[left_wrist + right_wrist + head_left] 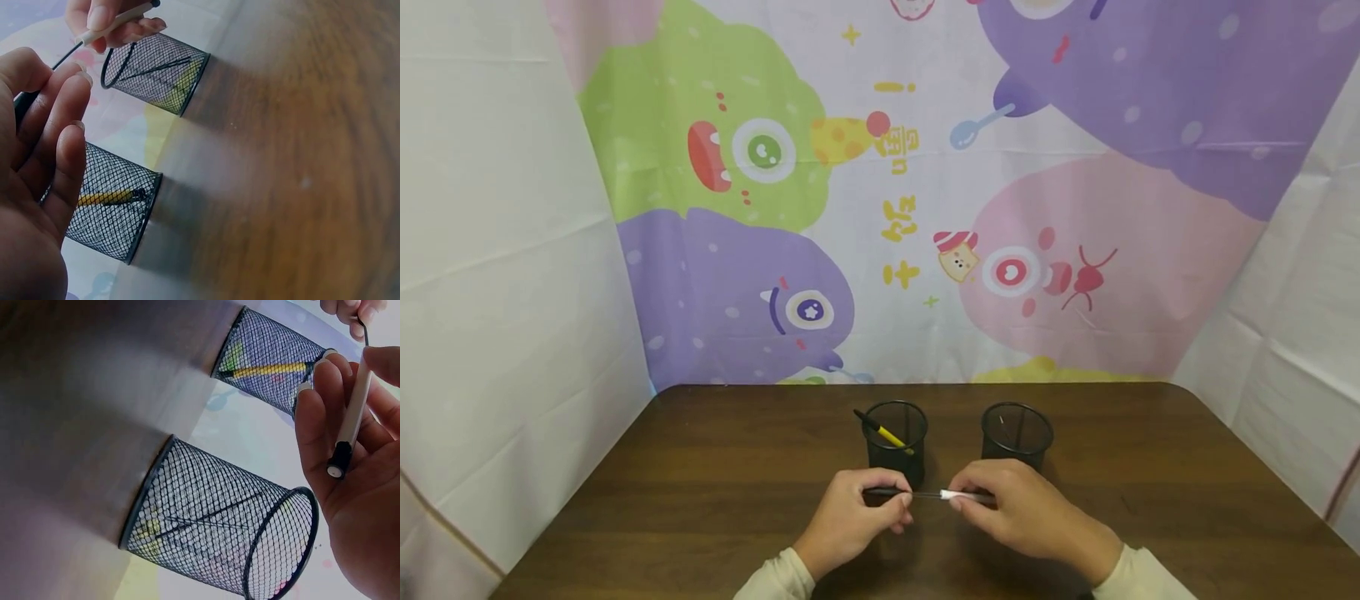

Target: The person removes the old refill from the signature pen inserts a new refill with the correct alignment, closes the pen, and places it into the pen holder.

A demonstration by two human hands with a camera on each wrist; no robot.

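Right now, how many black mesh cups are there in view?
2: one mesh cup just beyond the left hand, with a yellow-and-black pen in it; the other cup just beyond the right hand. Nothing suggests a third is hidden.

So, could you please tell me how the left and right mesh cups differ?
The left cup holds a yellow-and-black pen; the right cup holds thin dark sticks. The pen pokes out past the left cup's rim, whereas the sticks lie below the right cup's. The left cup stands beyond the left hand, the right cup beyond the right hand. Both are upright, black, round mesh cups.
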